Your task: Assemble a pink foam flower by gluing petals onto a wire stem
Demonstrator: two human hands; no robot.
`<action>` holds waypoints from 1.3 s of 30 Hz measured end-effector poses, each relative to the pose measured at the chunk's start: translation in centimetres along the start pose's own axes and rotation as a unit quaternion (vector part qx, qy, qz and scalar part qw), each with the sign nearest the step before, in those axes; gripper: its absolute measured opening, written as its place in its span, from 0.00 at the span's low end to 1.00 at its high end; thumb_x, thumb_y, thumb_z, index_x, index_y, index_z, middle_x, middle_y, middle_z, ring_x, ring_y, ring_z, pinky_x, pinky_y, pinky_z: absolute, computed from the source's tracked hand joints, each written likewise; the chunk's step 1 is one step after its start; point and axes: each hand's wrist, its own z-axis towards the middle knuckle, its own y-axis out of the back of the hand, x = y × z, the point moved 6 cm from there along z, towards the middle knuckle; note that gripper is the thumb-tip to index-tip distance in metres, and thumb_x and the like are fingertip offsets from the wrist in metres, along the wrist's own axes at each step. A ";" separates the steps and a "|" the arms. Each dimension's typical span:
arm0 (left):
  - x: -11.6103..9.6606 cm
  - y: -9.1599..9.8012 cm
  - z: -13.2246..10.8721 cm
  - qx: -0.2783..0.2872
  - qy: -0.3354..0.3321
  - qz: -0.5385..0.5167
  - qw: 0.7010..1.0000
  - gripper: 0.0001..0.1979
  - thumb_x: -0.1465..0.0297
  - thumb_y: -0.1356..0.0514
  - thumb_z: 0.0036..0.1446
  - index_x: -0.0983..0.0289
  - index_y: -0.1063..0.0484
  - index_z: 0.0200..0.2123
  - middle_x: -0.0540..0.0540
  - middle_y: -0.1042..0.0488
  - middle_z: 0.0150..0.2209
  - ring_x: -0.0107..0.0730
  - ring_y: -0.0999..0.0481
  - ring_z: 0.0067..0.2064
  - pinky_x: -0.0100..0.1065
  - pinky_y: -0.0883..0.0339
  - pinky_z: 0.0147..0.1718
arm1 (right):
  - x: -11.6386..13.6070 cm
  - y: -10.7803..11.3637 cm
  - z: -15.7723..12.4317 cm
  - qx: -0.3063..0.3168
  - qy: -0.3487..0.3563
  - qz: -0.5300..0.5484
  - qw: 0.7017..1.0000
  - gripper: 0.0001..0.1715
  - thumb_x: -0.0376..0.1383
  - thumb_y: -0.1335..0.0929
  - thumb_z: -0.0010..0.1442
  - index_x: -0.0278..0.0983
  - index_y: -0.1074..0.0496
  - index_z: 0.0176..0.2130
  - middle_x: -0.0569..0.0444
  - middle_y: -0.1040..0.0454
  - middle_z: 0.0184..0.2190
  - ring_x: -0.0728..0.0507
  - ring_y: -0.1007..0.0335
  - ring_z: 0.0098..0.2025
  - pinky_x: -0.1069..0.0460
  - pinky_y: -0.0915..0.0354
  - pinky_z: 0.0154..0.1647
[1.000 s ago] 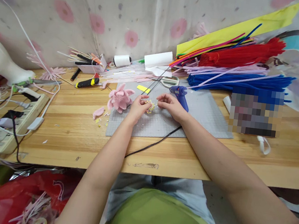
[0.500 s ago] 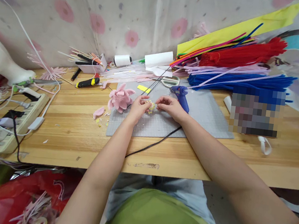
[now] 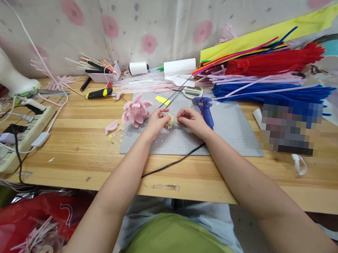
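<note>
Over the grey cutting mat (image 3: pixel 226 137), my left hand (image 3: pixel 156 123) is closed on a small fringed yellow flower center (image 3: pixel 171 122), its strands fanning out to the right. My right hand (image 3: pixel 190 121) is at the strands' right side with fingertips pinched together; whatever they hold is too small to make out. A pink fuzzy flower (image 3: pixel 136 111) lies just left of my left hand. Beyond my right hand stands a blue glue gun (image 3: pixel 205 110). Scissors (image 3: pixel 192 91) and a yellow strip (image 3: pixel 162 100) lie at the mat's far side.
Bundles of blue (image 3: pixel 272 92) and red pipe cleaners (image 3: pixel 275 59) are heaped at the back right. A yellow-black utility knife (image 3: pixel 99 93) lies back left. A power strip (image 3: pixel 22 141) with tangled cables stands at the left. A black cord (image 3: pixel 173 162) crosses the table's front.
</note>
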 end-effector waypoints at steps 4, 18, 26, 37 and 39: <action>0.2 0.1 0.2 0.005 -0.002 -0.002 1.000 0.15 0.79 0.39 0.43 0.67 0.32 0.38 0.46 0.31 0.23 0.20 0.33 0.22 0.26 0.39 0.25 | -0.2 0.0 0.1 -0.011 0.004 -0.040 0.999 0.06 0.37 0.34 0.43 0.39 0.33 0.26 0.58 0.33 0.23 0.48 0.36 0.28 0.51 0.39 0.32; -0.1 -0.2 -0.3 -0.002 0.026 -0.050 0.998 0.15 0.77 0.36 0.45 0.67 0.33 0.38 0.46 0.31 0.22 0.19 0.33 0.21 0.26 0.40 0.25 | -0.5 0.1 0.0 0.001 0.000 -0.041 0.999 0.07 0.34 0.35 0.42 0.38 0.33 0.27 0.58 0.31 0.23 0.48 0.36 0.28 0.52 0.39 0.30; -0.2 -0.1 -0.3 0.007 0.027 -0.054 0.998 0.15 0.78 0.37 0.44 0.67 0.33 0.38 0.46 0.31 0.21 0.20 0.33 0.22 0.25 0.40 0.24 | -0.7 0.6 0.1 -0.030 -0.010 -0.066 0.997 0.09 0.30 0.36 0.42 0.37 0.29 0.28 0.58 0.30 0.21 0.48 0.36 0.25 0.51 0.39 0.29; -0.1 0.3 0.2 -0.008 0.010 -0.054 0.998 0.14 0.77 0.37 0.43 0.67 0.33 0.36 0.46 0.31 0.21 0.21 0.32 0.23 0.26 0.38 0.26 | 0.8 1.6 -0.2 -0.082 0.038 -0.291 0.952 0.10 0.27 0.35 0.47 0.36 0.24 0.27 0.50 0.27 0.29 0.43 0.32 0.35 0.46 0.37 0.42; -0.1 0.4 0.2 -0.009 0.007 -0.051 0.999 0.14 0.77 0.37 0.43 0.67 0.33 0.36 0.46 0.31 0.21 0.21 0.31 0.23 0.27 0.38 0.26 | 0.8 1.7 -0.3 -0.109 0.035 -0.298 0.948 0.07 0.29 0.34 0.51 0.36 0.25 0.29 0.50 0.27 0.30 0.42 0.32 0.36 0.45 0.37 0.43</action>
